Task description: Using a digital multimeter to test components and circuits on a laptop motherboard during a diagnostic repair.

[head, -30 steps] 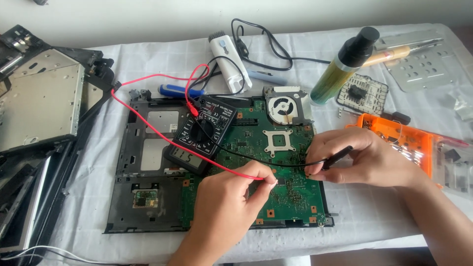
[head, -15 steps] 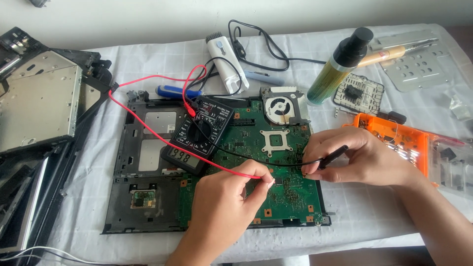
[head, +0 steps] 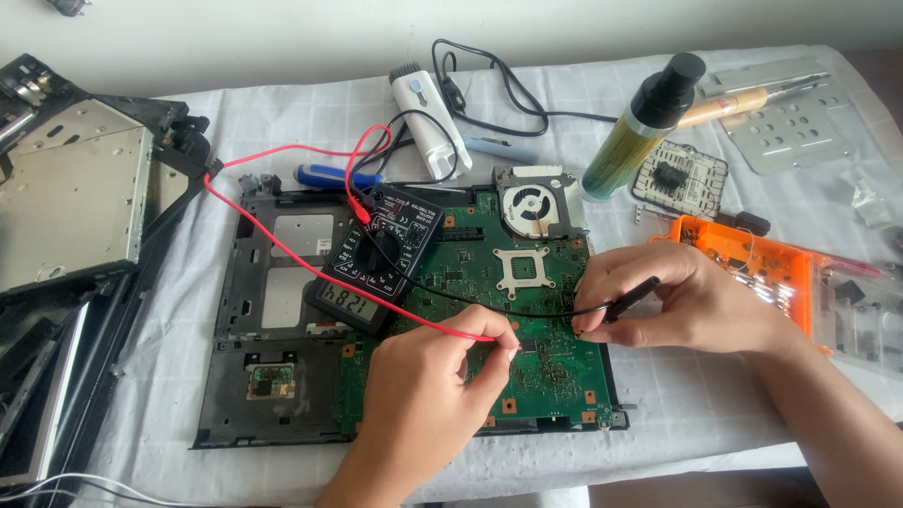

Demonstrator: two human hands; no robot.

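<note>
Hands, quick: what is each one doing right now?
Left hand: closed, pinching the red probe onto the green circuit board.
Right hand: closed, holding the black probe on the board.

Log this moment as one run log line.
left hand: red probe on green circuit board | right hand: black probe on board | multimeter: on

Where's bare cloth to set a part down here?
Free patches: the tablecloth strip between the dismantled laptop shell and the black chassis frame, and the near right corner below the right hand. Crowded: the far edge around the bottle, cable and metal plate, and the green board under the left hand.
</note>
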